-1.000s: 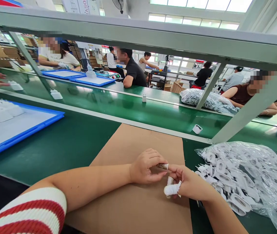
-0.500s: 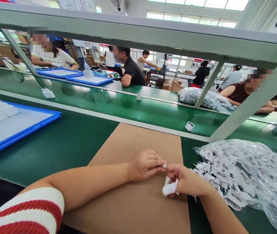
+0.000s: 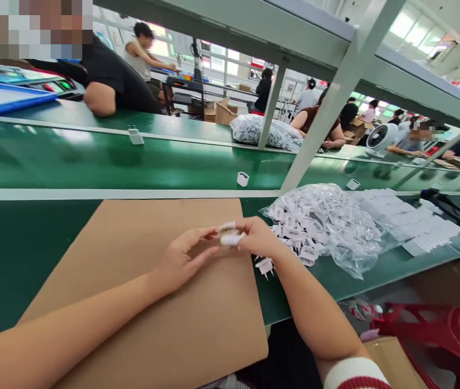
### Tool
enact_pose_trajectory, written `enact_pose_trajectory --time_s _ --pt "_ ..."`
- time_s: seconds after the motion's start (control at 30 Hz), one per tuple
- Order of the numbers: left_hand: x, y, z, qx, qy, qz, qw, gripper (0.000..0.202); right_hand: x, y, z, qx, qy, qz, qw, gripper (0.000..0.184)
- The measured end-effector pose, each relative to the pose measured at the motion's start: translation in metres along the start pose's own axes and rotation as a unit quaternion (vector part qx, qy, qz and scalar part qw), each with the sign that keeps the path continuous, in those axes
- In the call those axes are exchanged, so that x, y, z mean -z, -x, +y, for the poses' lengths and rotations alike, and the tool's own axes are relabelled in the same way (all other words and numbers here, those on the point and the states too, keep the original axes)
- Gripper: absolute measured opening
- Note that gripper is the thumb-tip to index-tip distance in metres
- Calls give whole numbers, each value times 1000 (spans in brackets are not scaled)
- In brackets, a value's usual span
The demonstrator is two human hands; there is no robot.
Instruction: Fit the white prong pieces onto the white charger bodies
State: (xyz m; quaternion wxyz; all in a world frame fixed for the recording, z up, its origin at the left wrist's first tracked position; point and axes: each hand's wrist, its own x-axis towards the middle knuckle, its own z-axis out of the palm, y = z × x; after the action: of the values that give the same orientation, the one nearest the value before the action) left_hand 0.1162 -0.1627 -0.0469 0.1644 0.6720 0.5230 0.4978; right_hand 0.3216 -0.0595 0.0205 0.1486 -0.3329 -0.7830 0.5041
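Left hand [image 3: 187,253], grip parted, right hand [image 3: 259,236], grip too blurred to tell, cardboard [image 3: 177,324] bare leftward, edge rightward

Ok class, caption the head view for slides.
Left hand and right hand close together over flat brown cardboard, beside white plastic parts.

Your fingertips [image 3: 232,239] are blurry where your left hand [image 3: 185,256] meets your right hand [image 3: 256,237], so you can't tell if they touch. The bottom edge cuts off your brown cardboard [image 3: 153,329]. The left edge cuts off a blue tray [image 3: 15,106]. A post [image 3: 315,143] hides part of a person [image 3: 310,117].
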Motion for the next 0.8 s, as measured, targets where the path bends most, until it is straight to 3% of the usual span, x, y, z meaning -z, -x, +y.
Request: enact_pose_trajectory --time_s 0.07,0.13,0.2,0.27,0.43,0.57,0.67,0.8 --pt "0 -3 0 98 30 2 995 51 18 1 -1 -38 135 177 974 31" --pt "3 -7 2 181 60 -2 982 57 36 4 0 -108 309 276 904 39" --pt "4 -11 4 231 83 -8 969 63 50 7 5 -170 413 297 844 46" --pt "5 -13 7 251 89 -12 964 67 59 9 10 -200 437 294 826 47" --pt "4 -12 6 254 106 -25 961 67 63 7 17 -191 427 284 837 51" --pt "5 -29 -4 267 115 -29 956 64 57 5 10 -106 405 304 856 63" --pt "1 -69 -15 235 57 15 970 54 49 0 9 -11 347 306 886 57" --pt "-14 -145 -40 230 -34 70 970 50 37 -9 16 47 267 238 933 39"
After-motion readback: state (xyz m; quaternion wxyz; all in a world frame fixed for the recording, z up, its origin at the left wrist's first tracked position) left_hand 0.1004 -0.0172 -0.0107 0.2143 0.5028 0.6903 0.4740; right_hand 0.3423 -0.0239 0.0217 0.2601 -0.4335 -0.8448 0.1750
